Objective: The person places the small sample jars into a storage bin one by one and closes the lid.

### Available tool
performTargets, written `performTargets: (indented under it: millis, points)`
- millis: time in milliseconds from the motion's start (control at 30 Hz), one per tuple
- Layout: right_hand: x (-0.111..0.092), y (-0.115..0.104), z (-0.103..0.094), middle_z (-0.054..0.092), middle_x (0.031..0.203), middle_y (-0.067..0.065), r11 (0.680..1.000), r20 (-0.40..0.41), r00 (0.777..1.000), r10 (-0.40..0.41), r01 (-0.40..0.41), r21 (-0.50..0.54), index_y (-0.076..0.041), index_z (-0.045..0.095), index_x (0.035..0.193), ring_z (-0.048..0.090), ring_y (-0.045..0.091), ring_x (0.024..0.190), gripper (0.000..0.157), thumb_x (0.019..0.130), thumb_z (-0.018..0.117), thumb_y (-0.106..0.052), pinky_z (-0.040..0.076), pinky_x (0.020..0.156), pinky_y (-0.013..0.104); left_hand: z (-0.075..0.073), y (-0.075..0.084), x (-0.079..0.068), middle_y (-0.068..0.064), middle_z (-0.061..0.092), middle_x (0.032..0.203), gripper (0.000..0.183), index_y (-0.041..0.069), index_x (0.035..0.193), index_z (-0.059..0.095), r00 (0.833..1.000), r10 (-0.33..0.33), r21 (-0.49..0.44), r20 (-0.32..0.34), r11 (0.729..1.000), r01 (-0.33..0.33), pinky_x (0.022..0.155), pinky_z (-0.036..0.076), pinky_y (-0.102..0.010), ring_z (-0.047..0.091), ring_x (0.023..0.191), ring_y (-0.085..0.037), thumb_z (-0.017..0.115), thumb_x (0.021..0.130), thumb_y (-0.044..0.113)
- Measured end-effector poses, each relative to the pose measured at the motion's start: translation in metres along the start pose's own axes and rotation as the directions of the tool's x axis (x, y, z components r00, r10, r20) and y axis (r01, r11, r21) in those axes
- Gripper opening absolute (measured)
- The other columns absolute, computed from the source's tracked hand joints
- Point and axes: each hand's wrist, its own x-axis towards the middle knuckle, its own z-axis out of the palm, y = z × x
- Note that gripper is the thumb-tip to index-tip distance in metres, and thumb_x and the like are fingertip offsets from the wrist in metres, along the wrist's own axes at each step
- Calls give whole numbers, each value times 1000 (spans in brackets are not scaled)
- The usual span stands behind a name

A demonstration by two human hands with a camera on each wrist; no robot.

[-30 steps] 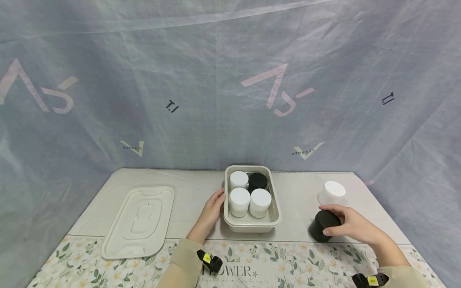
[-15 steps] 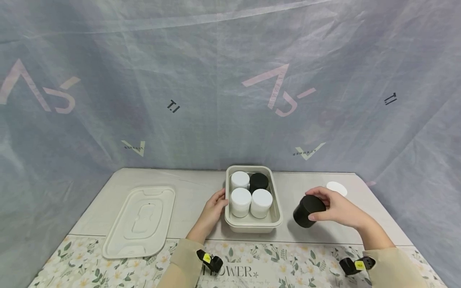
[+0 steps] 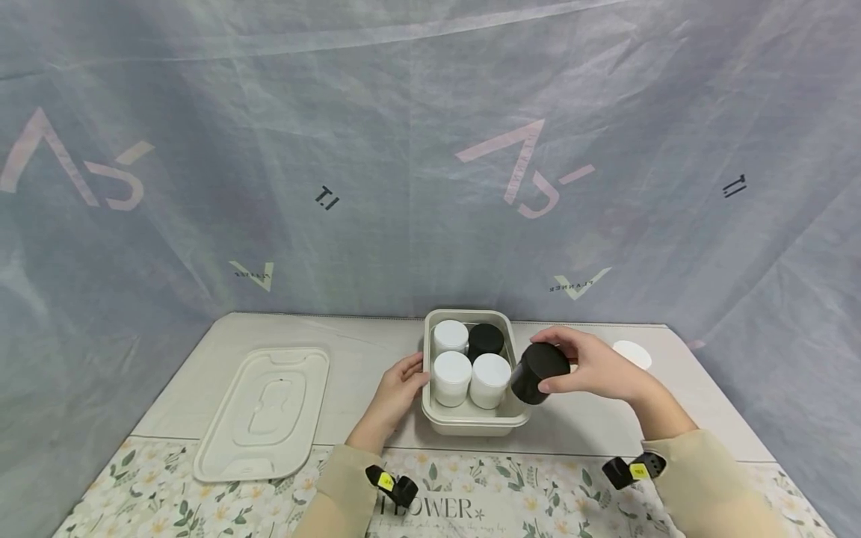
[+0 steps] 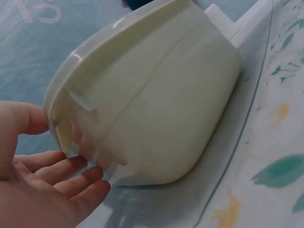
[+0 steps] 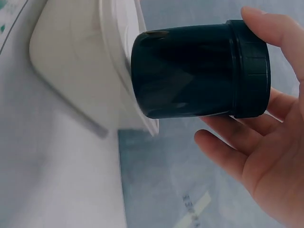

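Observation:
My right hand (image 3: 599,366) grips a black screw-lid jar (image 3: 541,366) by its lid, thumb on one side and fingers on the other. In the right wrist view the jar's base overlaps the rim of a cream storage bin (image 3: 474,423). Three white jars (image 3: 451,379) and another black jar (image 3: 486,340) stand upright inside the bin, in two rows. My left hand (image 3: 397,392) holds the bin's left side. The left wrist view shows the thumb (image 4: 35,119) at the rim and the fingertips (image 4: 97,185) along the wall below it.
The bin's flat cream lid (image 3: 265,411) lies on the table at the left. A white jar lid (image 3: 632,354) shows behind my right forearm. A floral mat (image 3: 437,482) covers the near edge, and a grey curtain (image 3: 403,187) hangs behind the table.
My right hand has lifted the black jar off the table and carried it left to the bin's right rim. My left hand stays on the bin.

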Motion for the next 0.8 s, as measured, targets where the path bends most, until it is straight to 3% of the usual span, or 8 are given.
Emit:
performTargets:
  millis: [133,333,433,667,800]
  points:
    - [11,-6,9,63,109,10,999,-6,1000,-16,17,31,-9,53,125,65,14,88,60,73,81,-15,53,76,23,-2,3,0,-16,45,144,53,1,143,37,1000,3,-18,-21,1000,-3,96,51,-36,48,129,-29,53,96,18]
    - [24,-11,26,59,118,13,996,-11,999,-39,40,79,-5,52,130,64,14,94,62,75,80,-13,53,79,24,-5,6,2,-17,50,139,50,1,141,41,999,9,-60,-52,998,-12,99,49,-43,54,122,-28,53,96,19]
    - [29,-13,35,58,120,13,994,2,999,-48,47,98,-4,52,131,63,14,94,63,76,79,-15,53,81,24,-5,5,2,-18,51,138,49,1,140,42,998,11,-62,-57,998,-15,97,52,-38,54,122,-29,54,94,14]
    - [41,-16,59,63,117,6,996,19,997,-78,77,50,-9,54,131,60,13,100,61,77,79,-23,52,84,27,-4,3,4,-19,51,137,51,1,140,42,997,19,-57,-73,998,-23,90,54,-28,52,125,-30,54,90,5]
    - [45,-16,71,63,118,4,997,12,997,-82,82,-11,-8,57,130,57,17,104,63,75,80,-28,52,82,30,-3,15,-3,-23,49,138,52,-3,141,40,998,22,-71,-55,997,-26,94,53,-36,50,126,-33,52,91,3]
